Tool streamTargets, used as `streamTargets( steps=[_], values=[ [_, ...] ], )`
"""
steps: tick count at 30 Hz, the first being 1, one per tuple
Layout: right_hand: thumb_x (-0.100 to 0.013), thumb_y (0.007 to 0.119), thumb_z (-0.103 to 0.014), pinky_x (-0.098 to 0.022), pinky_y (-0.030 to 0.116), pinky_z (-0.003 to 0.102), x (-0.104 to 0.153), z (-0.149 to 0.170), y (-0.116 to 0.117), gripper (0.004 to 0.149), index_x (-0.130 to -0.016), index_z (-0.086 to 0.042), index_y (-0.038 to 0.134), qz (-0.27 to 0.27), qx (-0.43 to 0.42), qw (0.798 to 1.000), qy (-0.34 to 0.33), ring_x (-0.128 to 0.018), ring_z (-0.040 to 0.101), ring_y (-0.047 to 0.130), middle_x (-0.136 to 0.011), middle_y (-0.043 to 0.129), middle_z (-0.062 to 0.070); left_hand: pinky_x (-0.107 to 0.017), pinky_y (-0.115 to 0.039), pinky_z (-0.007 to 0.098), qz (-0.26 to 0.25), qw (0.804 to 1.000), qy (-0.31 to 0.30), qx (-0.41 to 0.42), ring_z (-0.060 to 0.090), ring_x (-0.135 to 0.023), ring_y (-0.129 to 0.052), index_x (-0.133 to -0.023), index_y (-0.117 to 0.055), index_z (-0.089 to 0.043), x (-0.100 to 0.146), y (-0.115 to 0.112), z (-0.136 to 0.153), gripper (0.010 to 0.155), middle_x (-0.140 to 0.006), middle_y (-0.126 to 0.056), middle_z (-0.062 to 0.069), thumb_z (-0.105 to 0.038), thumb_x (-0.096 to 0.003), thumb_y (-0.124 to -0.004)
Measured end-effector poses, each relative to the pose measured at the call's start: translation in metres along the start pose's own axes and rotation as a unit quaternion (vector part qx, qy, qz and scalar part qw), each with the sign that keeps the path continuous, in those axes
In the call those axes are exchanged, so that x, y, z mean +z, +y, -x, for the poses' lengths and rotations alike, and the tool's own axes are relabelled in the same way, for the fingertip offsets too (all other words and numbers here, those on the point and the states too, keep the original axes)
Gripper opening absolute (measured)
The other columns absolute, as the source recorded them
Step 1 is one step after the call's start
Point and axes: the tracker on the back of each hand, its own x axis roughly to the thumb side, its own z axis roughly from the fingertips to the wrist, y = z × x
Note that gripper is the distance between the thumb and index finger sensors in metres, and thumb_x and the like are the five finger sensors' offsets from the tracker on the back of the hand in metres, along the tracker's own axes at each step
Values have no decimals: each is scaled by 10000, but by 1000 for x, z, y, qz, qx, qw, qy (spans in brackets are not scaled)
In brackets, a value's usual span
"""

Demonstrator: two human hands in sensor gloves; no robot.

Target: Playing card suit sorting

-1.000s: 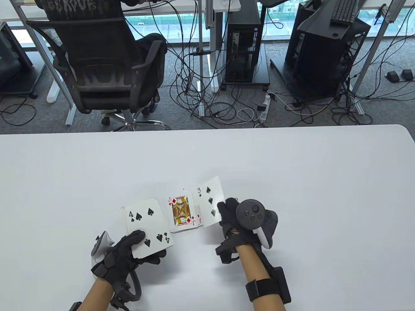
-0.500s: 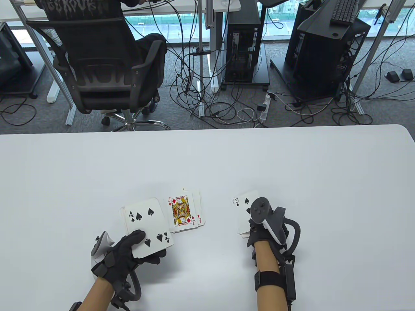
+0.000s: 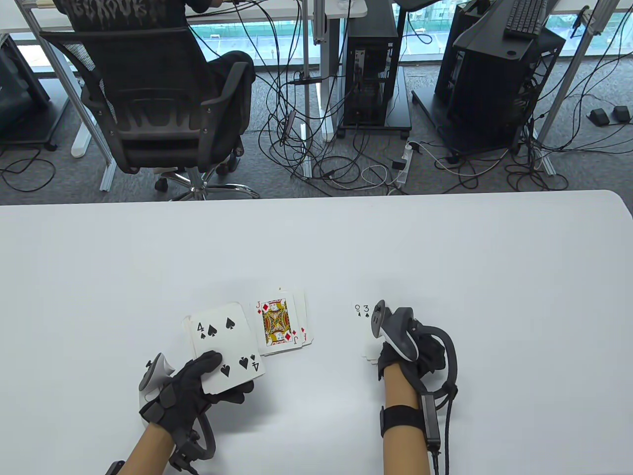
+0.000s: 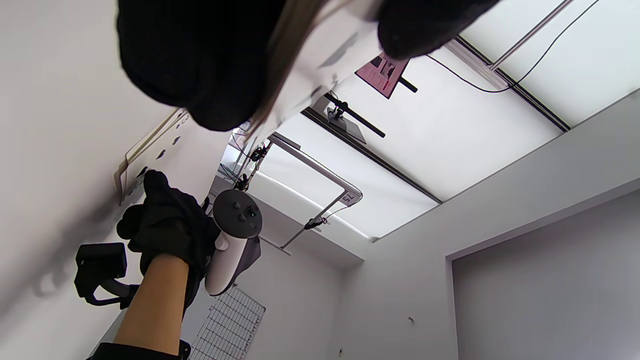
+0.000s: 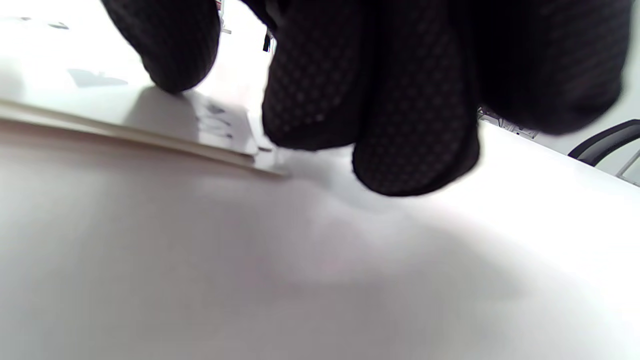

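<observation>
My left hand (image 3: 225, 378) grips a face-up deck (image 3: 225, 344) with the 4 of spades on top, thumb across its near corner. In the left wrist view the deck (image 4: 340, 45) sits between the thumb and fingers (image 4: 200, 60). A pile topped by the Jack of diamonds (image 3: 278, 324) lies just right of the deck. Further right lies a spade pile (image 3: 365, 329) with the 3 of spades uppermost. My right hand (image 3: 395, 354) covers its near right part. In the right wrist view the thumb (image 5: 170, 60) rests on that pile (image 5: 150, 130) and the fingertips (image 5: 400, 125) touch the table at its edge.
The white table (image 3: 445, 257) stretches wide to the far, left and right sides. Beyond its far edge stand an office chair (image 3: 148, 109) with a seated person, computer towers (image 3: 371, 74) and loose cables on the floor.
My right hand carried the 3 of spades from beside the diamond pile to the right and laid it on the spade pile, then rolled onto its side. The left hand stayed still.
</observation>
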Motion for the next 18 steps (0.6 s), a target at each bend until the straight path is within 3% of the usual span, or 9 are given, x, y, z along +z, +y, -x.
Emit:
streamTargets(
  steps=[5, 8, 12, 13, 15, 18],
  values=[
    [-545, 705, -375, -266, 841, 494, 16, -17, -21, 583, -795, 151, 740, 67, -68, 992, -79, -347, 338, 969, -401, 941, 112, -539, -827, 426, 1, 1000, 1, -1, 362, -774, -913, -1111, -360, -148, 0, 0, 1, 620, -1036, -590, 214, -499, -678, -632],
    [-553, 691, -367, -268, 842, 495, 35, -36, -36, 576, -798, 153, 736, 87, -161, 970, -159, -350, 340, 970, -406, 942, 113, -539, -826, 427, 1, 1000, 4, -2, 361, -774, -913, -1111, -360, -147, 0, 0, 1, 620, -1035, -589, 214, -499, -678, -632],
    [-570, 655, -369, -283, 836, 510, 69, -68, -51, 591, -811, 166, 719, 69, -350, 894, -271, -371, 360, 966, -428, 942, 132, -539, -827, 427, 3, 1000, 4, -4, 363, -775, -912, -1110, -360, -147, 0, 0, 1, 622, -1035, -589, 213, -500, -677, -632],
    [-573, 651, -374, -297, 830, 519, 78, -79, -54, 600, -825, 168, 706, 53, -394, 861, -317, -390, 373, 960, -447, 939, 142, -539, -827, 427, 3, 1000, 3, -4, 363, -773, -913, -1110, -362, -149, 0, 0, 1, 620, -1035, -590, 213, -501, -677, -632],
    [-569, 662, -386, -309, 825, 532, 93, -93, -58, 625, -835, 179, 689, 34, -437, 830, -344, -412, 390, 953, -469, 935, 159, -539, -827, 427, 2, 1000, 3, -4, 362, -773, -914, -1110, -362, -149, 0, 0, 1, 621, -1034, -591, 213, -501, -676, -633],
    [-557, 681, -425, -338, 812, 550, 111, -111, -61, 699, -870, 197, 632, 15, -460, 799, -387, -457, 416, 935, -522, 916, 182, -539, -826, 428, 4, 1000, 4, -5, 362, -773, -913, -1109, -363, -150, 0, 0, 1, 618, -1034, -592, 211, -498, -678, -635]
  ],
)
